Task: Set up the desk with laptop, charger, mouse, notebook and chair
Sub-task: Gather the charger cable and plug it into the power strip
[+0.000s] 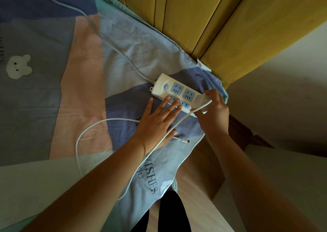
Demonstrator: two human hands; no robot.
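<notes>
On the bed, near the headboard corner, by size:
Bed sheet (85, 93): patchwork of blue, pink and grey, with a white bear print at the left and lettering near the lower edge.
Headboard (194, 15): yellow wooden panels along the top, beside the sheet's edge.
Power strip (163, 84): white with blue sockets, lying flat on the sheet; its grey cord (109, 42) runs off to the upper left.
Left hand (159, 118): palm down, fingers spread and released, fingertips resting on the strip's near sockets.
Right hand (215, 111): fingers clenched around the white charger brick (203, 99), held at the strip's right end; whether its prongs are seated, I cannot tell.
Charger cable (79, 139): white, leaves the brick, crosses over the left wrist and loops across the sheet.
Cable plug (184, 140): free end lying on the sheet just beside the left thumb.
</notes>
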